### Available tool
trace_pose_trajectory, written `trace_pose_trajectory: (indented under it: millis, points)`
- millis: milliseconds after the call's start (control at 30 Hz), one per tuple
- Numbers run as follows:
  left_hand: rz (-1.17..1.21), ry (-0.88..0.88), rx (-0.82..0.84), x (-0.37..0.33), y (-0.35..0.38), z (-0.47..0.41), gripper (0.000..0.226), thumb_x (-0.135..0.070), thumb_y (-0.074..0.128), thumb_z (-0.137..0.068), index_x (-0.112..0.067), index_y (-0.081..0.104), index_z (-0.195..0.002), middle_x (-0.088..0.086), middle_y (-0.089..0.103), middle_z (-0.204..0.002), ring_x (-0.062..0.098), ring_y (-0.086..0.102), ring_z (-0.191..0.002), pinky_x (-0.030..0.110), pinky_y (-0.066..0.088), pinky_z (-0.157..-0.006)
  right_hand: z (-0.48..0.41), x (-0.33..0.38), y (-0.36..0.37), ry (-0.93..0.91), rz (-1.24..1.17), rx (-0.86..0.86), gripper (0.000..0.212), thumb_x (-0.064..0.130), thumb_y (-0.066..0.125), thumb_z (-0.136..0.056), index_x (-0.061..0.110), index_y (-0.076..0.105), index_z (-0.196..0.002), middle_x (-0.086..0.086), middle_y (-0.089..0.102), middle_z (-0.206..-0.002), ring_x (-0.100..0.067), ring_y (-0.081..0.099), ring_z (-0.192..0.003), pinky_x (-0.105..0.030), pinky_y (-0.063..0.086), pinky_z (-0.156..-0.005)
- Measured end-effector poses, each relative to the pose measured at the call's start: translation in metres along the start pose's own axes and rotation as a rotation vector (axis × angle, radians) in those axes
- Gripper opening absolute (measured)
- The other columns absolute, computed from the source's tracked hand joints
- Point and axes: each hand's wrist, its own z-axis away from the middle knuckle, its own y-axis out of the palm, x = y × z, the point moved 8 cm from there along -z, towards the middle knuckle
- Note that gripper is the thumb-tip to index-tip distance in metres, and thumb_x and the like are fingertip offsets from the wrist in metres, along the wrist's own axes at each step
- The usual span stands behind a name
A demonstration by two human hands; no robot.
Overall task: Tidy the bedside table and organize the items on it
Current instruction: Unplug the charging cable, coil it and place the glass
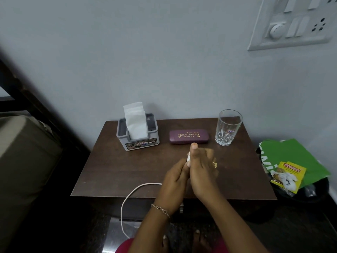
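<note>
On the dark wooden bedside table [113, 167] stand a grey tissue holder [138, 135] with white tissues at the back left, a purple spectacle case [189, 136] in the middle, and an empty glass tumbler [228, 127] at the back right. Both hands meet over the table's middle. My right hand [201, 167] grips a small white plug-like piece [188, 158], thumb pointing up. My left hand [174, 179] curls around the same white piece from below. A white cable [131, 195] runs from under my left hand over the front edge and down towards the floor.
A black bin [310, 190] lined with a green bag stands right of the table, holding a yellow packet [288, 175]. A bed and dark frame [27, 143] lie to the left. A switchboard [293, 22] is on the wall, upper right.
</note>
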Motion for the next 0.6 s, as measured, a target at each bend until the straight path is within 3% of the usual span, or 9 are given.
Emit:
trace_pose_trajectory:
  millis: [100,200,267,300,333,400,467,533,600]
  points:
    - [0.138,-0.100,0.029,0.007,0.002,0.001,0.036,-0.033,0.041,-0.096,-0.004,0.063,-0.101,0.003,0.066,-0.094,0.008,0.058,-0.089,0.023,0.046,-0.083,-0.003,-0.004,0.000,0.047,0.118,0.023,0.074,0.076,0.005,-0.080,0.022,0.054,-0.093,0.006,0.037,-0.107,-0.017,0.038,-0.113,-0.043,0.026,-0.106]
    - [0.180,-0.132,-0.023,0.008,-0.002,0.001,0.049,-0.041,0.044,-0.090,0.006,0.058,-0.094,0.010,0.049,-0.072,0.012,0.044,-0.068,0.023,0.039,-0.066,-0.008,-0.019,0.008,0.147,0.046,0.061,0.057,0.070,0.016,-0.086,0.026,0.051,-0.081,0.000,0.044,-0.108,-0.019,0.046,-0.104,-0.045,0.034,-0.102]
    - [0.261,-0.160,-0.104,0.008,-0.007,-0.001,0.043,-0.041,0.047,-0.090,-0.002,0.054,-0.074,0.005,0.039,-0.056,0.009,0.037,-0.054,0.021,0.036,-0.058,-0.007,-0.020,0.013,0.177,-0.278,0.090,0.063,0.075,0.027,-0.083,0.018,0.051,-0.070,-0.013,0.056,-0.091,-0.025,0.058,-0.079,-0.041,0.053,-0.080]
    - [0.356,-0.195,-0.161,0.011,-0.010,-0.002,0.040,-0.040,0.046,-0.090,-0.008,0.050,-0.067,-0.001,0.035,-0.049,0.007,0.035,-0.047,0.022,0.036,-0.056,-0.008,-0.019,0.014,0.171,-0.391,0.111,0.064,0.070,0.033,-0.085,0.012,0.055,-0.070,-0.018,0.059,-0.085,-0.026,0.060,-0.071,-0.036,0.056,-0.068]
    - [0.493,-0.239,-0.215,0.014,-0.013,-0.003,0.037,-0.038,0.043,-0.091,-0.012,0.047,-0.065,-0.006,0.032,-0.043,0.006,0.033,-0.041,0.024,0.039,-0.056,-0.009,-0.019,0.013,0.172,-0.432,0.123,0.058,0.060,0.037,-0.089,0.009,0.059,-0.073,-0.020,0.062,-0.089,-0.027,0.062,-0.073,-0.034,0.055,-0.068]
    - [0.799,-0.279,-0.283,0.020,-0.019,-0.006,0.037,-0.032,0.036,-0.096,-0.015,0.043,-0.064,-0.009,0.029,-0.038,0.006,0.030,-0.034,0.024,0.048,-0.056,-0.007,-0.020,0.011,0.191,-0.474,0.165,0.035,0.046,0.047,-0.092,0.014,0.058,-0.082,-0.015,0.064,-0.102,-0.026,0.063,-0.093,-0.041,0.051,-0.090]
    - [1.029,-0.250,-0.308,0.022,-0.027,-0.009,0.038,-0.033,0.031,-0.098,-0.017,0.041,-0.065,-0.009,0.030,-0.038,0.004,0.030,-0.034,0.019,0.051,-0.057,-0.001,-0.024,0.017,0.235,-0.533,0.306,0.023,0.042,0.058,-0.086,0.021,0.048,-0.091,-0.008,0.063,-0.107,-0.020,0.062,-0.102,-0.045,0.047,-0.098]
    - [1.165,-0.185,-0.314,0.021,-0.036,-0.012,0.037,-0.036,0.031,-0.097,-0.018,0.041,-0.066,-0.008,0.031,-0.039,0.004,0.032,-0.036,0.018,0.051,-0.057,0.016,-0.023,0.032,0.281,-0.466,0.566,0.038,0.043,0.064,-0.082,0.020,0.044,-0.103,-0.003,0.063,-0.113,-0.014,0.062,-0.102,-0.035,0.048,-0.091]
    - [1.232,-0.126,-0.342,0.023,-0.045,-0.013,0.034,-0.036,0.033,-0.095,-0.019,0.042,-0.068,-0.008,0.032,-0.040,0.003,0.033,-0.036,0.017,0.052,-0.058,0.041,-0.017,0.048,0.231,-0.293,0.845,0.038,0.041,0.064,-0.084,0.016,0.047,-0.107,0.000,0.065,-0.100,-0.009,0.060,-0.090,-0.024,0.047,-0.081]
